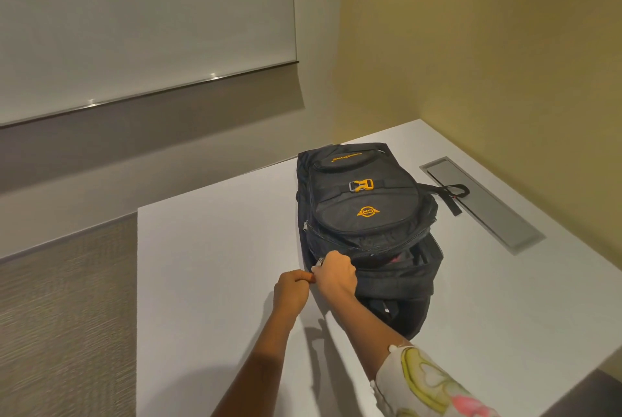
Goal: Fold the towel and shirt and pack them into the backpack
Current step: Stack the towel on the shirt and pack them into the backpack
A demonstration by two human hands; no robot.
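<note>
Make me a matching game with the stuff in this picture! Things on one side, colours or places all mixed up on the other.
Things:
1 backpack
2 buckle
3 metal hatch
4 right hand

Matches:
A grey, set into the table
B pinching the zipper pull
C black
D orange-yellow

Pairs: 1-C, 2-D, 3-A, 4-B

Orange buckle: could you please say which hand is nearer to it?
Right. The right hand pinches the zipper pull below the buckle; the left hand grips the backpack farther off.
</note>
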